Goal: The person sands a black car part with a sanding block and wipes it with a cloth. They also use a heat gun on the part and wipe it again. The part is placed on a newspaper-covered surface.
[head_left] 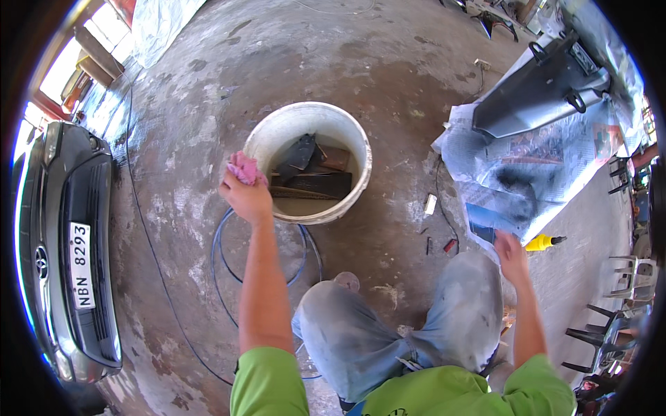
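Observation:
My left hand [250,200] is closed round a crumpled pink cloth [245,168], just beside the left rim of a white bucket [361,182]. Inside the bucket are murky water and several dark flat pieces [316,186]. My right hand [511,258] is at the near edge of a newspaper-covered surface [562,177], its fingers closed at the end of a dark blue flat sheet [482,223]; the kind of sheet is unclear. Farther back on the newspaper, apart from both hands, lies a grey and black moulded panel [533,97] with black loops.
A dark car [59,249] stands at the left. A black cable [142,229] and a coiled blue hose [216,253] cross the stained concrete floor [187,132]. Near my right hand is a yellow bottle [542,243]. Plastic chairs [633,277] stand at the far right.

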Demonstrator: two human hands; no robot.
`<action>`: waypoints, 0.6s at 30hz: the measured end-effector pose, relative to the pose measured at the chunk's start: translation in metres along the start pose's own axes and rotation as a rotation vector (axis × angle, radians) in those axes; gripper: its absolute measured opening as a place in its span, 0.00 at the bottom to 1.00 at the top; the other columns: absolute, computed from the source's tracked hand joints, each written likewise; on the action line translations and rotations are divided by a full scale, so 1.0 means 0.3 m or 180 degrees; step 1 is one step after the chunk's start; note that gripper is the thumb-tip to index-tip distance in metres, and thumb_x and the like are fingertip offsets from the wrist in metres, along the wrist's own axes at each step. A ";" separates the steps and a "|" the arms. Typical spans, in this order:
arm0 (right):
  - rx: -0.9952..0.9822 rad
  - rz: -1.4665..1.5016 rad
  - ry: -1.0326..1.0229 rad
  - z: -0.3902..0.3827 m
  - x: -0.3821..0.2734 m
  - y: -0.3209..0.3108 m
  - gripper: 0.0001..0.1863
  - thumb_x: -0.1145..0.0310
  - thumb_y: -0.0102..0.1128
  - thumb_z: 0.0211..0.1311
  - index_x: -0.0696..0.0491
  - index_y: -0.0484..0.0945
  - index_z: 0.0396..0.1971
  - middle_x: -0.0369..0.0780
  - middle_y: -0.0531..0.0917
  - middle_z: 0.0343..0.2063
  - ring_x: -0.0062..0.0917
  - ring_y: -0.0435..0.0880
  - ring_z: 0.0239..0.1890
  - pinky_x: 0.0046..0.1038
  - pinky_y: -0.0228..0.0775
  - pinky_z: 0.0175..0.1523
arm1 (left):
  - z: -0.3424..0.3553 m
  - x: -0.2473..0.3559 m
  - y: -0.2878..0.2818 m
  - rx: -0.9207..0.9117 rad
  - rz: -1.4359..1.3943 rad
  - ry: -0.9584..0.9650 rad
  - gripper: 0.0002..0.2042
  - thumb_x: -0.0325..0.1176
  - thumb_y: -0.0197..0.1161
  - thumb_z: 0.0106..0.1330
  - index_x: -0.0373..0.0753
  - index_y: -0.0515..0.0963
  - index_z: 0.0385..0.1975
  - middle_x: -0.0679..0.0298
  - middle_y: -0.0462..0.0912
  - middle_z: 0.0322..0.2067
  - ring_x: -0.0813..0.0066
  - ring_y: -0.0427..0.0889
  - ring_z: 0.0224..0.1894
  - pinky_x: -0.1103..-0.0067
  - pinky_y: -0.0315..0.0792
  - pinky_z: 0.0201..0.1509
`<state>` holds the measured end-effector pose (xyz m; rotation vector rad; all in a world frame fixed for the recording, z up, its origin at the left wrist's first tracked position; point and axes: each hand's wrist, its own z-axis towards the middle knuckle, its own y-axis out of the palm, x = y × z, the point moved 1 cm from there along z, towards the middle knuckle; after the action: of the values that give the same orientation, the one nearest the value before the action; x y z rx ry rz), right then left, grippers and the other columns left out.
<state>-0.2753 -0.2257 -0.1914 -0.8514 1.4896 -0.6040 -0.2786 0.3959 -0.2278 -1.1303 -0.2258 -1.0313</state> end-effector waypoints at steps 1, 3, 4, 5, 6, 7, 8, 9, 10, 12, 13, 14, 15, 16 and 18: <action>-0.0260 0.0354 -0.0387 0.098 -0.309 0.008 0.19 0.78 0.59 0.68 0.55 0.78 0.59 0.46 0.84 0.51 0.39 0.86 0.49 0.32 0.77 0.56 | 0.006 0.019 -0.003 0.0013 0.0001 0.0029 0.32 0.32 0.74 0.55 0.39 0.71 0.62 0.47 0.74 0.52 0.41 0.78 0.55 0.56 0.75 0.56; -0.1025 0.0485 -0.1792 0.270 -0.719 0.144 0.20 0.80 0.55 0.67 0.54 0.79 0.58 0.47 0.82 0.54 0.41 0.83 0.53 0.34 0.77 0.58 | 0.016 0.040 -0.027 -0.0009 0.0007 -0.0107 0.31 0.32 0.74 0.55 0.42 0.73 0.61 0.50 0.75 0.52 0.44 0.79 0.54 0.56 0.76 0.54; -0.1083 0.0192 -0.2329 0.354 -0.845 0.256 0.21 0.80 0.54 0.65 0.54 0.79 0.57 0.47 0.81 0.56 0.42 0.82 0.57 0.37 0.75 0.62 | 0.011 0.069 -0.021 -0.0060 -0.0065 -0.0133 0.31 0.32 0.75 0.55 0.42 0.73 0.61 0.51 0.75 0.52 0.45 0.80 0.54 0.57 0.77 0.53; -0.1147 0.0004 -0.2901 0.444 -0.972 0.392 0.22 0.81 0.54 0.62 0.54 0.79 0.57 0.47 0.81 0.59 0.43 0.80 0.61 0.41 0.73 0.65 | 0.012 0.069 -0.025 -0.0076 -0.0056 -0.0161 0.31 0.32 0.75 0.55 0.43 0.73 0.61 0.51 0.75 0.52 0.45 0.80 0.54 0.57 0.77 0.52; -0.1005 -0.0231 -0.3246 0.550 -1.032 0.556 0.26 0.83 0.52 0.61 0.54 0.78 0.60 0.46 0.78 0.62 0.42 0.78 0.64 0.40 0.71 0.68 | 0.004 0.085 -0.004 -0.0074 -0.0077 -0.0183 0.32 0.32 0.76 0.55 0.43 0.73 0.61 0.53 0.75 0.52 0.47 0.80 0.54 0.58 0.78 0.50; -0.1166 -0.0762 -0.3064 0.631 -1.104 0.696 0.32 0.81 0.53 0.61 0.50 0.72 0.67 0.45 0.71 0.69 0.40 0.72 0.70 0.40 0.69 0.71 | -0.001 0.089 0.004 -0.0111 -0.0148 -0.0198 0.31 0.32 0.76 0.55 0.43 0.73 0.61 0.53 0.75 0.52 0.47 0.81 0.54 0.58 0.78 0.50; -0.1179 -0.1367 -0.3131 0.689 -1.146 0.809 0.34 0.80 0.54 0.61 0.48 0.69 0.70 0.43 0.66 0.73 0.40 0.67 0.73 0.39 0.68 0.72 | -0.002 0.092 0.010 -0.0154 -0.0212 -0.0192 0.31 0.32 0.76 0.55 0.43 0.73 0.61 0.53 0.75 0.53 0.47 0.81 0.54 0.58 0.78 0.50; -0.1189 -0.1933 -0.3196 0.735 -1.183 0.909 0.37 0.78 0.55 0.61 0.47 0.65 0.73 0.42 0.61 0.76 0.39 0.63 0.76 0.39 0.66 0.73 | 0.005 0.093 0.004 -0.0184 -0.0245 -0.0165 0.31 0.32 0.76 0.55 0.43 0.73 0.61 0.53 0.75 0.53 0.47 0.81 0.54 0.58 0.79 0.50; -0.1362 -0.2302 -0.2802 0.778 -1.188 0.998 0.40 0.76 0.59 0.60 0.45 0.62 0.75 0.41 0.57 0.78 0.40 0.58 0.78 0.39 0.66 0.73 | 0.008 0.107 0.000 -0.0277 -0.0234 -0.0293 0.31 0.33 0.76 0.56 0.43 0.73 0.61 0.54 0.76 0.53 0.47 0.81 0.54 0.57 0.78 0.50; -0.1478 -0.2614 -0.2295 0.800 -1.164 1.161 0.42 0.73 0.64 0.58 0.45 0.63 0.75 0.40 0.56 0.79 0.39 0.59 0.78 0.39 0.67 0.72 | 0.018 0.066 0.004 -0.0184 -0.0145 -0.0232 0.31 0.33 0.75 0.56 0.42 0.73 0.61 0.53 0.76 0.53 0.46 0.81 0.53 0.57 0.78 0.50; -0.1329 -0.2630 -0.2143 0.819 -1.130 1.202 0.40 0.73 0.66 0.57 0.45 0.68 0.73 0.41 0.61 0.77 0.38 0.64 0.76 0.39 0.69 0.71 | 0.005 0.069 0.019 -0.0181 -0.0138 -0.0198 0.31 0.34 0.75 0.56 0.42 0.73 0.61 0.53 0.76 0.53 0.46 0.82 0.53 0.57 0.78 0.50; -0.1836 -0.2656 -0.1854 0.867 -1.141 1.219 0.35 0.73 0.66 0.57 0.46 0.73 0.69 0.43 0.68 0.72 0.39 0.70 0.72 0.41 0.72 0.68 | 0.002 0.072 0.025 -0.0180 -0.0066 -0.0185 0.31 0.35 0.75 0.56 0.42 0.73 0.61 0.53 0.76 0.53 0.45 0.82 0.53 0.56 0.78 0.50; -0.2324 -0.2706 -0.1521 0.908 -1.136 1.202 0.31 0.73 0.66 0.57 0.47 0.79 0.64 0.44 0.76 0.68 0.39 0.77 0.68 0.42 0.75 0.65 | 0.002 0.084 0.028 -0.0204 -0.0041 -0.0180 0.31 0.35 0.75 0.56 0.42 0.73 0.61 0.52 0.76 0.53 0.45 0.82 0.52 0.56 0.78 0.50; -0.2317 -0.2499 -0.1360 0.901 -1.137 1.200 0.26 0.74 0.66 0.57 0.49 0.83 0.58 0.45 0.80 0.63 0.39 0.81 0.64 0.42 0.76 0.62 | 0.005 0.062 0.019 -0.0165 0.0020 -0.0176 0.31 0.36 0.75 0.56 0.41 0.73 0.61 0.52 0.76 0.53 0.45 0.82 0.52 0.55 0.78 0.50; -0.2185 -0.2227 -0.1185 0.877 -1.123 1.177 0.21 0.74 0.66 0.56 0.51 0.87 0.51 0.46 0.85 0.57 0.40 0.85 0.58 0.42 0.79 0.59 | -0.014 0.037 0.012 -0.0212 0.0160 -0.0165 0.31 0.38 0.74 0.56 0.41 0.72 0.61 0.51 0.76 0.53 0.44 0.82 0.52 0.55 0.78 0.50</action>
<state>-0.0796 0.2821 -0.2976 -1.9480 1.0263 -0.3842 -0.2712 0.3864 -0.2252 -1.2184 -0.2044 -0.9716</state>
